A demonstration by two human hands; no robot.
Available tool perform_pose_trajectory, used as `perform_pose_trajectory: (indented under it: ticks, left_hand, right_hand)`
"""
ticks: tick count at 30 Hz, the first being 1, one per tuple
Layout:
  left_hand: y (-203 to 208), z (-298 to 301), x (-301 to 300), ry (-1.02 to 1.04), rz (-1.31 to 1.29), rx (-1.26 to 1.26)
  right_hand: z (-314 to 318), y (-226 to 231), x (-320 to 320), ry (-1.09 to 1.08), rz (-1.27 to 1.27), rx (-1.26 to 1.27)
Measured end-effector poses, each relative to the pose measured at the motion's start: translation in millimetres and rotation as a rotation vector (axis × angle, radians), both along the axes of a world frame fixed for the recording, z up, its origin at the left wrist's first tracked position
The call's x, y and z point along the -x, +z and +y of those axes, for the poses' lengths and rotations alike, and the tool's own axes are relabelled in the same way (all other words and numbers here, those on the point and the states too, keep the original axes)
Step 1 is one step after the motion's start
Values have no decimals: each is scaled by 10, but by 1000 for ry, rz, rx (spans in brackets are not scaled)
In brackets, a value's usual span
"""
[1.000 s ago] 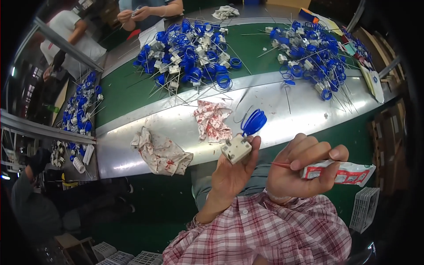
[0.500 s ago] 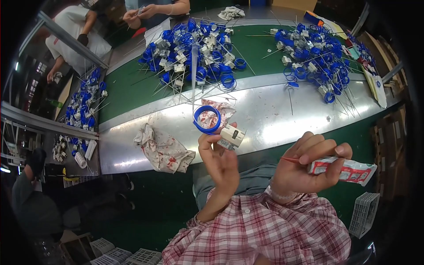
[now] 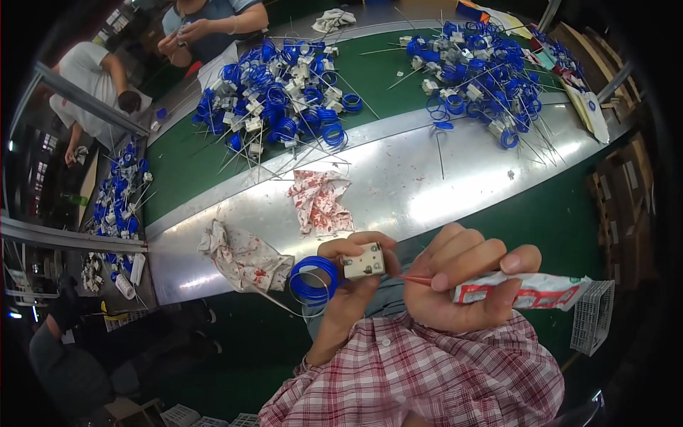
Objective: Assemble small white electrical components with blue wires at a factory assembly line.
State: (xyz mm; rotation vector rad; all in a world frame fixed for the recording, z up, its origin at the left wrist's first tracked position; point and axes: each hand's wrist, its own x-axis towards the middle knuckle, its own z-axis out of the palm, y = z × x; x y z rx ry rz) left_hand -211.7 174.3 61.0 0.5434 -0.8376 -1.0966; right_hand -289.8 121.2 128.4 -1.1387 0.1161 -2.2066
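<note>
My left hand pinches the cream-white block of what looks like a capillary thermostat, its face with small metal screws turned up. A blue coil hangs off its left side, with a thin metal rod curving past it. My right hand is wrapped round a soft white and red paste tube. The tube's slim red nozzle points left, close to the block's right edge; whether it touches cannot be made out.
Two heaps of similar coiled parts, one centre-left and one right, lie on the green belt. Red-stained cloths rest on the metal ledge. People work at the upper left. A grey crate stands lower right.
My left hand has lowered the thermostat and turned its screw face up; the coil swung down to the left. My right hand has brought the tube leftward, nozzle close to the block.
</note>
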Motion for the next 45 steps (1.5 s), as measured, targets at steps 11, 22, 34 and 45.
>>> perform_pose_trajectory:
  ticks: [11,22,34,45]
  left_hand:
    - [147,99,-65,-3,-331,-23]
    - [171,50,-114,33,-591,22]
    - [164,21,-148,52,-626,68]
    - [192,29,-140,70,-588,20]
  right_hand:
    - [38,-82,13,102,33,101]
    - [49,-74,59,123,277,60]
    - [48,-71,92,195,450,41]
    - [17,-89,200,280,633,97]
